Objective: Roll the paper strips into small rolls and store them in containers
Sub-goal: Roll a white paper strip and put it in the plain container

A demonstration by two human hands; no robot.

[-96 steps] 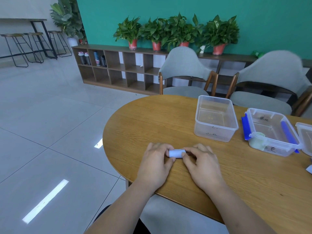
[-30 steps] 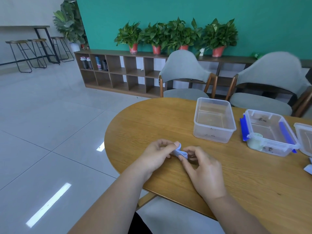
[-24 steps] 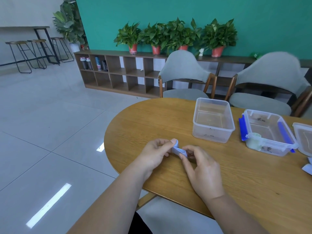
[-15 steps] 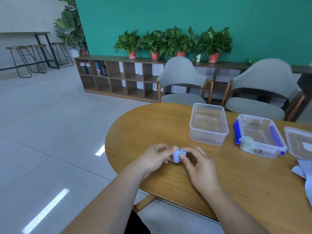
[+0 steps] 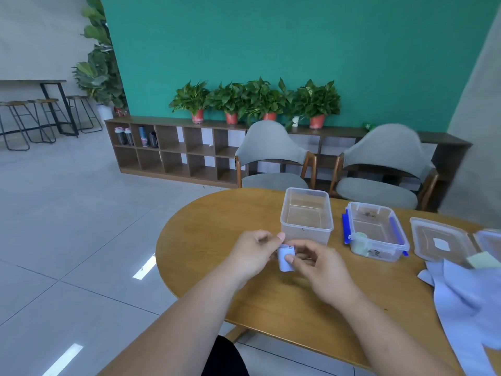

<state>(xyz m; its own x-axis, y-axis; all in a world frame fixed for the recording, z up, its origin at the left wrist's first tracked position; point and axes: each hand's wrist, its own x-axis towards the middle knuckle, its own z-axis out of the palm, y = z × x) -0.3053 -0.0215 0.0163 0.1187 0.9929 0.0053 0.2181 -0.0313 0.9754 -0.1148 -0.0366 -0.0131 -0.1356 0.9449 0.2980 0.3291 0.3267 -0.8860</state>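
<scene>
both hands are on one pale blue paper roll (image 5: 284, 263), held just off the table (image 5: 217, 229), near the clear container (image 5: 305, 228); left hand (image 5: 253, 253) pinches the roll's top edge between thumb and forefinger; right hand (image 5: 324, 267) grips its side, thumb on the front; roll stands upright; about three seconds ago it lay flat on the table under the fingers of both hands; since then it has been lifted and turned on end; judgement: rolling is done or nearly done, and this looks like the last tuck of the loose end; cannot tell if that end is secured; next step is likely the drop into a container; the clear container is nearest and looks empty; the clip-lid container (image 5: 390, 251) to its right already holds a pale green roll (image 5: 359, 241) in its near corner; a loose lid (image 5: 439, 240) lies further right; more blue paper strips (image 5: 466, 299) lie at the table's right edge, so the task is probably early on; risk: the roll may spring open once released
</scene>
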